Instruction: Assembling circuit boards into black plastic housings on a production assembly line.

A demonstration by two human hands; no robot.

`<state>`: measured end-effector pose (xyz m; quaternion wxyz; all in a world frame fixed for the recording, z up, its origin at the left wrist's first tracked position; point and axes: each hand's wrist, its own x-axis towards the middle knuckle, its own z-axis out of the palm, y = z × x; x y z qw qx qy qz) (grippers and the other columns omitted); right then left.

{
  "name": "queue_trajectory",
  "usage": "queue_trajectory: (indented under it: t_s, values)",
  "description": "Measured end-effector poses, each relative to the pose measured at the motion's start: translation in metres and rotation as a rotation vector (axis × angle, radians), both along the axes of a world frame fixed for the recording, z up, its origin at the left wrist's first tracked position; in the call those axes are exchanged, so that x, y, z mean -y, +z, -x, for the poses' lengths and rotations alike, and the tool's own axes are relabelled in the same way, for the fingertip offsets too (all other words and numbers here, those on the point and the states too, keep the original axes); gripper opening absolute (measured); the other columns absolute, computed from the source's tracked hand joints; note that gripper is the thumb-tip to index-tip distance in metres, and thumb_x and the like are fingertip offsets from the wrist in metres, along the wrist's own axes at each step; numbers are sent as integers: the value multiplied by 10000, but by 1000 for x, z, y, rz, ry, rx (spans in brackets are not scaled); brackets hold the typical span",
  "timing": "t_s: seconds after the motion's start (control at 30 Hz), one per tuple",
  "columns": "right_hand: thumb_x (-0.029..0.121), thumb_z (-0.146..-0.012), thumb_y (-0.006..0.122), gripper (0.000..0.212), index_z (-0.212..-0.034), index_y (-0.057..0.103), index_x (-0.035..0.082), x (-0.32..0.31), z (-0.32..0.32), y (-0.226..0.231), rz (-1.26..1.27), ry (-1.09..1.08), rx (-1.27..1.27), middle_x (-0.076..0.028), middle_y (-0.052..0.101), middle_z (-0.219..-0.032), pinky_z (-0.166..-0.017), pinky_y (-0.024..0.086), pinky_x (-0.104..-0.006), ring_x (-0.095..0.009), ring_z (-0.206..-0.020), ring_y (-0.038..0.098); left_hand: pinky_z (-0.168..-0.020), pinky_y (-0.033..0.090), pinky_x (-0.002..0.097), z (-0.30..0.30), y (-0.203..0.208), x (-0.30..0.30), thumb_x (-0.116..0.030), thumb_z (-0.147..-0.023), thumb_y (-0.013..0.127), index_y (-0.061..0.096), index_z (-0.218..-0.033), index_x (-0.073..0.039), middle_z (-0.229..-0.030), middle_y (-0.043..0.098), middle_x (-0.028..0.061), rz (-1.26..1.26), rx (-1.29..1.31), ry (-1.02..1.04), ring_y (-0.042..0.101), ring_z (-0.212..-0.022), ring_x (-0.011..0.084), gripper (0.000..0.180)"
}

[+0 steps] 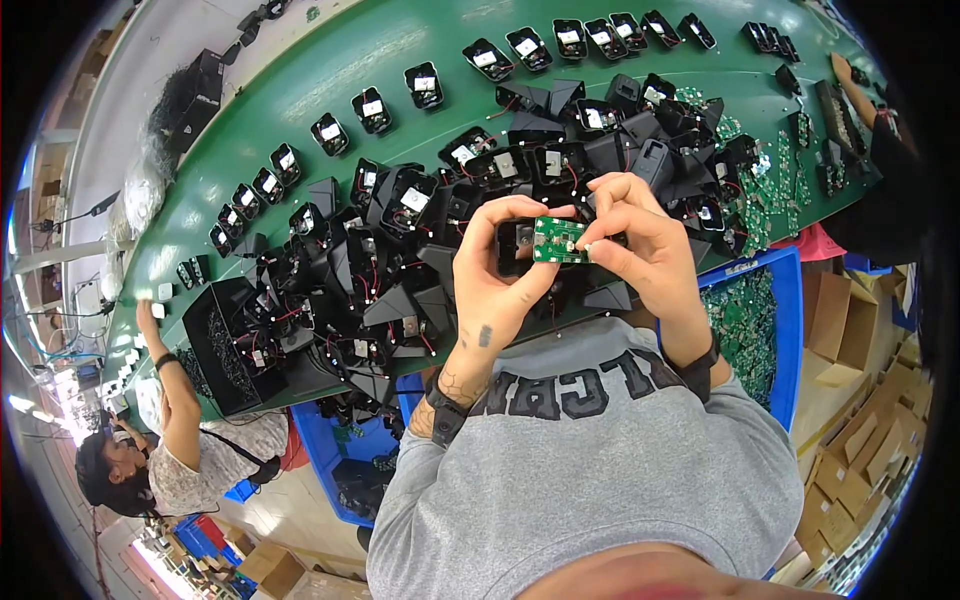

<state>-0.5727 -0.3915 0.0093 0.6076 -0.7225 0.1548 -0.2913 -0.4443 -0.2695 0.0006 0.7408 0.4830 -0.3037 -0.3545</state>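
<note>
A small green circuit board (pixel 550 238) is held above the pile at the table's front, its component side facing up. My left hand (pixel 492 275) grips the board along its left end, thumb below and fingers above. At the board's right edge, my right hand (pixel 655 245) pinches a small white plug (pixel 587 248) between thumb and fingertips. The plug touches or nearly touches the board; its wire is hidden by my fingers. Behind the board, partly covered by my hands, sits an open black housing (pixel 512 240).
Black housings (pixel 415 198) with red wires heap across the green table (pixel 300 90); more stand in a row behind. Loose circuit boards (pixel 775 185) lie at right. A blue bin (pixel 790 330) of boards stands at my right, another (pixel 325 460) at left. A co-worker (pixel 190 440) works at left.
</note>
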Motion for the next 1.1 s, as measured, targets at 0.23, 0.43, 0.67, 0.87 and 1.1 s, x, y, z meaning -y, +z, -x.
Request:
queue_trajectory:
  t_s: [0.23,0.43,0.67,0.87,1.1]
  values:
    - [98,-705,722,124,-752,636,23,-1,0,23,287,5,-202,-34,516,-896,-912,362,-372,-238,-1049,476,-898,451,315,2,2,0,110,-705,627,526,-978,-11,-1066,497,93,-12,263,110,619,-1037,251,316]
    - [14,-760,675,74,-829,649,14,-4,-5,17,-25,15,-113,-74,576,-934,-831,439,-288,-198,-940,574,-897,447,300,-5,-9,-5,-40,-745,658,543,-1084,-19,-1058,529,81,-78,46,-43,558,-1010,163,358]
    - [24,-802,653,58,-853,631,7,-2,-12,4,206,74,34,-91,620,-959,-806,466,-300,-192,-896,600,-836,479,264,1,3,-8,-113,-832,649,551,-1085,-17,-1034,542,52,-202,-475,-200,543,-911,111,288]
    - [59,-807,658,56,-832,630,17,-1,-12,0,114,60,33,-136,542,-1169,-966,397,-376,-260,-1150,496,-835,429,247,-2,-12,-6,-83,-846,625,560,-954,1,-970,586,48,-168,19,69,541,-908,111,151]
    - [77,-758,692,73,-792,651,28,-11,-14,8,209,-119,-83,-135,512,-1259,-1056,308,-450,-288,-1309,379,-824,469,314,5,-15,4,17,-825,594,548,-978,3,-1012,553,142,19,528,363,606,-924,240,161]
